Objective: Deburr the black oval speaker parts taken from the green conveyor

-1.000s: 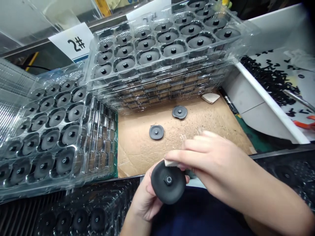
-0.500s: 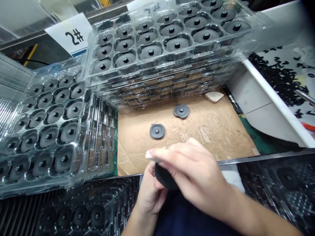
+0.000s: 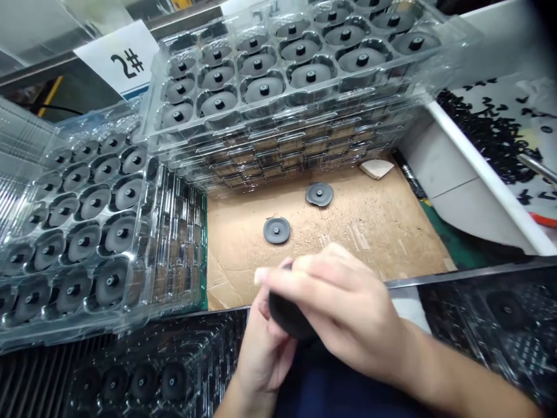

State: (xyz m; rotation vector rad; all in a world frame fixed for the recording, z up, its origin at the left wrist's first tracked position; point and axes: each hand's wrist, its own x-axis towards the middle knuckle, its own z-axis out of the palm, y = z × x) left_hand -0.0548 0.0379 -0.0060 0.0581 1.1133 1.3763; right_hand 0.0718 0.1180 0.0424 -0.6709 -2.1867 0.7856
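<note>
A black disc (image 3: pixel 286 316) is gripped low at the near edge of the worktop, right between the two hands. It is held from the left and below by the left hand (image 3: pixel 266 339), whose fingers are clamped around its rim, and its upper face is covered by the right hand (image 3: pixel 342 290). The right fingers are laid close together across the disc, pointing left; whether anything is pinched under them cannot be told, and a pale spot at their tips is too blurred to be named. The disc is steeply tilted, no long axis is shown by its rounded outline, and both hands are equally near.

Just beyond, on a cardboard sheet (image 3: pixel 237 255), a near loose disc (image 3: pixel 277 231) and a far loose disc (image 3: pixel 319 194) are seen lying apart, studs up. A white wedge (image 3: pixel 376 169) is parked farther right.

Now the containers! A back stack of clear trays (image 3: pixel 270 142) is topped with studded discs, one to a pocket; a left stack of clear trays (image 3: pixel 172 244) is similarly filled. More discs are seated in a shadowed tray (image 3: pixel 213 354) at lower left. At right, small black clips (image 3: pixel 474 133) are heaped in a white-walled bin (image 3: pixel 487 177).
</note>
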